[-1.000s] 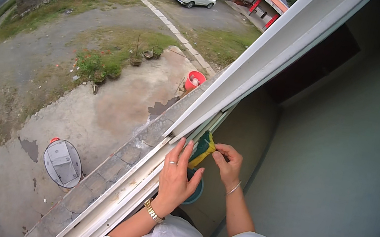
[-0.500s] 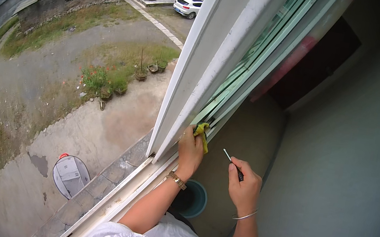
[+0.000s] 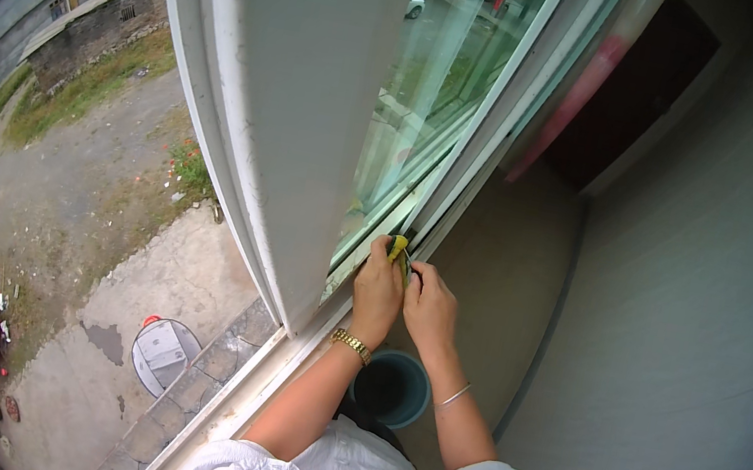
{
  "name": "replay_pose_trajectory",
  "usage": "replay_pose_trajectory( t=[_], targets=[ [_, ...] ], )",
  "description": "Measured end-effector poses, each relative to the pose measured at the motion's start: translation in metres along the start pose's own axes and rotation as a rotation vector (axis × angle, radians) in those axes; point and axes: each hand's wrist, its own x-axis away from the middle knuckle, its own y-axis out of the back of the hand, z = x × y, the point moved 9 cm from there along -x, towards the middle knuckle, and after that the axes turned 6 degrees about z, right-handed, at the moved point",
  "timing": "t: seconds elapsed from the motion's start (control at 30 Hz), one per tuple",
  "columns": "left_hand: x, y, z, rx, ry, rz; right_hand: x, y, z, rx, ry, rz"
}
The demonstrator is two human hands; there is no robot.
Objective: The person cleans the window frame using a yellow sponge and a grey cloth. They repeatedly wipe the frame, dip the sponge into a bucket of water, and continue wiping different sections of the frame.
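Hands now meet at the window track. Left hand [image 3: 377,288] is clamped on the yellow sponge [image 3: 399,246], pressed into the window frame [image 3: 422,205]. Right hand [image 3: 429,307], previously apart at 4 o'clock, pinches a thin tool [image 3: 406,258] against the sponge. Bucket [image 3: 389,390] stands at 6 o'clock.

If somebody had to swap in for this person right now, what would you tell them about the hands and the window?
Left hand: pressing a yellow sponge against the lower window track, fingers closed on it.
Right hand: right beside the left, pinching a thin stick-like tool whose tip meets the sponge.
Nearby: a teal bucket stands on the floor below the wrists, inside the room; the white window frame rises to the left.
Done: how much of the track is cleaned cannot be told.
Left: probably the rest of the track, working along it.
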Motion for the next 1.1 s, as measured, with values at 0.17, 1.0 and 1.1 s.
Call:
replay_pose_trajectory(
  t=[0.17,1.0,1.1],
  targets=[
    [0.004,0.0,-0.007,-0.022,-0.075,0.062,-0.009,-0.01,-0.005,0.092,0.028,0.038],
    [0.03,-0.007,-0.029,-0.733,-0.517,0.191,-0.018,-0.036,-0.003,0.554,0.045,-0.003],
    [0.03,-0.005,-0.027,-0.672,-0.465,0.291,-0.017,-0.04,-0.001,0.57,0.021,0.008]
  ],
)
